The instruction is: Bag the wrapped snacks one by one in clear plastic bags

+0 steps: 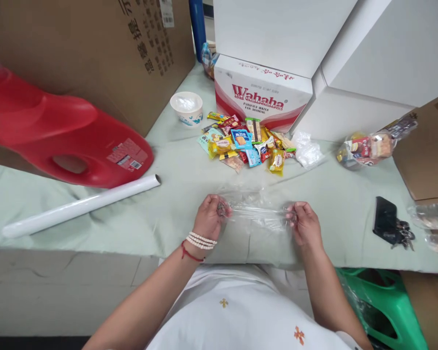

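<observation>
A clear plastic bag (256, 212) is stretched sideways above the table's near edge. My left hand (209, 216) is closed on its left end, the plastic bunched at the fingers. Its right end is pinched in my right hand (305, 224). Just beyond the bag lies a heap of small wrapped snacks (246, 141) in yellow, red and blue packets. A crumpled bunch of clear plastic bags (308, 149) rests at the heap's right side.
A red jug (91, 116) and a white roll (83, 205) lie at left. Behind the snacks stand a paper bowl (187, 119) and a Wahaha carton (259, 92). At right are a filled snack bag (367, 148), a black wallet-like item (384, 219), keys (405, 236) and a green stool (397, 306).
</observation>
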`<state>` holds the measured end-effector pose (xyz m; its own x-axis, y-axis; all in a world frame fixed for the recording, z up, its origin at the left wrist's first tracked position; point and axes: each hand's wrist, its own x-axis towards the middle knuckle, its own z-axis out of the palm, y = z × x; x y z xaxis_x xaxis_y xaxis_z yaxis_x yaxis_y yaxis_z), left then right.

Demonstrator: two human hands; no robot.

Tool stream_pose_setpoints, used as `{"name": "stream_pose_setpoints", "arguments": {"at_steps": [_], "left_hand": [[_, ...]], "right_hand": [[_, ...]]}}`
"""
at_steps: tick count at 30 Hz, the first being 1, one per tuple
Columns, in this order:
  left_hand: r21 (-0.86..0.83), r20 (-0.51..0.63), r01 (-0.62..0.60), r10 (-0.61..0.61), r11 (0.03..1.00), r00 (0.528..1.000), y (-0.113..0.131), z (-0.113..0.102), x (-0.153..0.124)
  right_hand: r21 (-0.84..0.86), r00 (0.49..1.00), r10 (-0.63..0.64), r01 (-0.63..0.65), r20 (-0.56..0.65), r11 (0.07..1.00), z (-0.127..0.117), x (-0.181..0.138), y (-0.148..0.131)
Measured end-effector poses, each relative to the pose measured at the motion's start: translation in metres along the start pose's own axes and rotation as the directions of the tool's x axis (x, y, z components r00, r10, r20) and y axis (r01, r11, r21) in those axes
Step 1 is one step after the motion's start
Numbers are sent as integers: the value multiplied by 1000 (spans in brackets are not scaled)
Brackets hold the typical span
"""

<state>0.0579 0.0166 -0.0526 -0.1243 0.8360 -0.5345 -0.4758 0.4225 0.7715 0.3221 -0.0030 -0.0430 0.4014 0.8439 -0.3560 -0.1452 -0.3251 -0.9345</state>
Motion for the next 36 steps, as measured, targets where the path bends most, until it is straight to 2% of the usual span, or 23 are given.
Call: {"name": "stream_pose_setpoints", "arguments": {"at_steps": [2,3,4,5,6,7,8,10,11,12,14,15,17,19,20,23,27,29,30,32,33,35,36], "left_hand": [[169,-27,-68,73,983,997,3,-8,2],[296,-51,-141,164,945,985,4,-12,1],[447,-63,-240,299,861,952,5,-14,-1],[594,-33,-347,452,726,891,6,-15,-4],[700,58,-448,580,556,812,8,-14,-6],[745,205,-543,641,388,740,9,-12,-9],[737,385,-632,620,240,683,10,-8,-10],[648,677,-759,413,58,609,12,0,-8],[623,745,-782,296,12,598,12,3,-4],[626,767,-780,202,-25,609,12,4,0],[663,749,-743,95,-94,656,10,-2,10],[667,744,-734,62,-124,666,9,-8,13],[643,760,-747,21,-169,649,4,-21,17],[625,773,-754,25,-204,634,-1,-31,15],[625,772,-749,33,-219,634,-3,-34,12],[639,759,-727,54,-253,649,-8,-32,4],[640,754,-720,40,-269,655,-8,-24,0],[642,752,-719,37,-265,658,-8,-24,0],[644,752,-720,42,-260,658,-8,-24,1],[644,756,-725,58,-245,652,-9,-26,2],[643,759,-729,65,-235,648,-10,-27,3],[642,761,-735,68,-217,645,-11,-29,3],[645,759,-735,65,-210,647,-11,-29,3]], "right_hand": [[-141,997,-72,68,-21,988,-7,7,5],[-217,995,-103,98,-13,971,-9,9,6],[-289,992,-125,121,3,950,-11,12,7],[-352,990,-142,141,23,925,-12,14,8],[-402,987,-155,159,42,902,-13,15,8],[-440,984,-170,178,60,880,-13,17,8],[-472,980,-186,200,78,859,-13,18,8],[-528,969,-221,247,113,813,-17,19,8],[-555,963,-239,269,127,787,-22,20,9],[-587,957,-256,286,135,758,-28,22,10],[-665,951,-271,298,147,685,-45,26,9],[-708,952,-267,291,149,643,-55,29,6],[-793,953,-274,266,130,548,-69,39,-5],[-852,938,-334,251,96,459,-68,52,-24],[-870,922,-377,254,86,423,-60,60,-35],[-892,900,-422,279,113,355,-6,90,-64],[-941,947,-294,209,126,268,78,128,-78],[-951,953,-269,205,140,230,96,140,-78],[-950,946,-289,216,146,225,96,143,-79],[-940,901,-400,269,169,210,80,142,-86],[-932,857,-479,311,192,184,67,137,-93],[-901,731,-622,424,280,93,40,119,-110],[-867,669,-655,496,352,41,30,106,-119]]}}
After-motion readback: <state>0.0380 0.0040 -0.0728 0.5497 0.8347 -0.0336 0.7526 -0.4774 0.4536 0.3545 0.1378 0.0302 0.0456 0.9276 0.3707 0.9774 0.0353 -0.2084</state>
